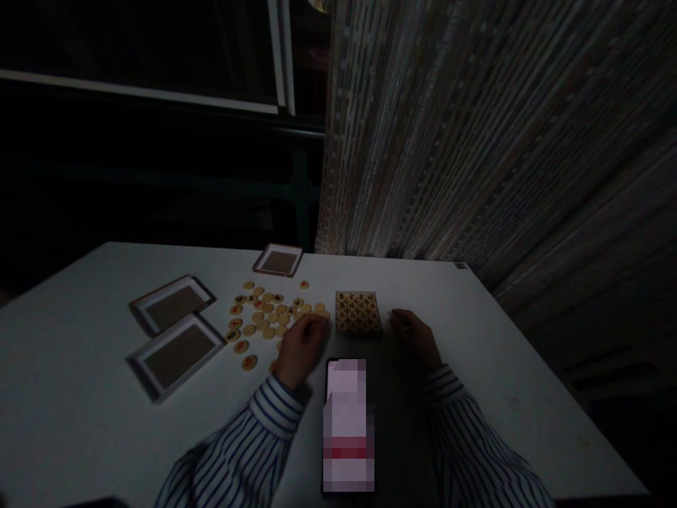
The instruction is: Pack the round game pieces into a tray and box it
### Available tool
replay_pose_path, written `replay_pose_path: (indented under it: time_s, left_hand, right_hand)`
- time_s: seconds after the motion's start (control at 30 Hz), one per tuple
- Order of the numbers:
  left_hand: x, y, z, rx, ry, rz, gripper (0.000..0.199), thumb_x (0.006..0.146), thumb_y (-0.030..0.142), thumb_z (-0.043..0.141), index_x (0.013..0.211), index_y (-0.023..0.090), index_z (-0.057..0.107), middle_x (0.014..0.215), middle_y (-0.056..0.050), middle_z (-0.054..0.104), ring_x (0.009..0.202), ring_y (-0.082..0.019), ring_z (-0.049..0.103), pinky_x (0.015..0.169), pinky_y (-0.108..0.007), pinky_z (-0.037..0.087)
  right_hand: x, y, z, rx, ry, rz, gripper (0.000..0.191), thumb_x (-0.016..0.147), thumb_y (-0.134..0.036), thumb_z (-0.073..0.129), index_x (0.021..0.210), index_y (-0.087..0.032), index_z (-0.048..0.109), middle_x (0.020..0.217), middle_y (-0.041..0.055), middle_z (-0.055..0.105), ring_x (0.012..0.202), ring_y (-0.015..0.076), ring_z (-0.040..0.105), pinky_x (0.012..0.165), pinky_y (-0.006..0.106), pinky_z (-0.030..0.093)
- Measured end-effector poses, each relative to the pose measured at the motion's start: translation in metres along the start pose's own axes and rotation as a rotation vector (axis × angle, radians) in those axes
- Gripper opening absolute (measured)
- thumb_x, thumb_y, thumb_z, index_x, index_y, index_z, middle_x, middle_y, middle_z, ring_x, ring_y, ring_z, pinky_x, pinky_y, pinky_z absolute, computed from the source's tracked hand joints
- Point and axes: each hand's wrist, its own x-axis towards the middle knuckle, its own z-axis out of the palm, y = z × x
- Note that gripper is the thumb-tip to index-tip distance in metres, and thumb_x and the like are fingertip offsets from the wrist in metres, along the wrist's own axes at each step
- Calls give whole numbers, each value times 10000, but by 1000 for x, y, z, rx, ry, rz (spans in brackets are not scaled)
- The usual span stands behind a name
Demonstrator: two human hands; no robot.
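Note:
Round wooden xiangqi pieces [269,308] lie scattered on the left half of the white table, some showing red or black characters and others blank side up. My left hand [303,347] is at the right edge of this spread, fingers curled and tips close to a few pieces; whether it grips one is hidden. Just right of it, a small open box [358,334] holds rows of pieces with their characters facing up. My right hand [417,340] rests on the box's right side, a little apart from it, fingers bent together. What they hold, if anything, is too dark to see.
Two shallow trays or lids [177,356] overlap at the left, and another tray [278,262] lies near the back edge. A lit phone [349,423] lies between my forearms. Behind the white table [465,437] hangs a striped curtain [423,141].

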Motion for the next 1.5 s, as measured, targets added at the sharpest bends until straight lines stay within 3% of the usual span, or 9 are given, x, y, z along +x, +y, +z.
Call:
replay_pose_path:
  time_s: [0.43,0.9,1.2,1.5]
  left_hand:
    - [11,16,-37,-29,55,50,262,790,398,490,818,167,611,806,-42,662,783,-171,607,746,-293,468]
    - [58,23,-104,-98,274,65,277,739,396,539,826,144,612,754,-39,644,746,-175,613,719,-289,469]
    - [89,6,-136,-90,347,75,305,725,391,544,873,137,624,869,-74,659,799,-187,620,710,-292,485]
    - [124,-16,-145,-40,380,47,361,703,403,542,913,126,638,869,-90,672,795,-195,624,731,-311,487]
  right_hand:
    - [5,-13,-9,63,63,-37,342,802,-411,485,966,-143,620,931,106,675,832,206,610,767,354,475]
    - [29,-56,-20,-20,31,-141,311,806,-372,478,962,-148,628,897,78,681,800,182,612,743,317,467]
    - [52,-72,-18,-88,-58,-185,295,800,-353,487,965,-164,642,861,60,687,791,182,617,716,309,470]
    - [81,-84,-2,-94,-189,-207,321,796,-367,484,966,-162,663,908,67,691,847,203,616,768,330,463]
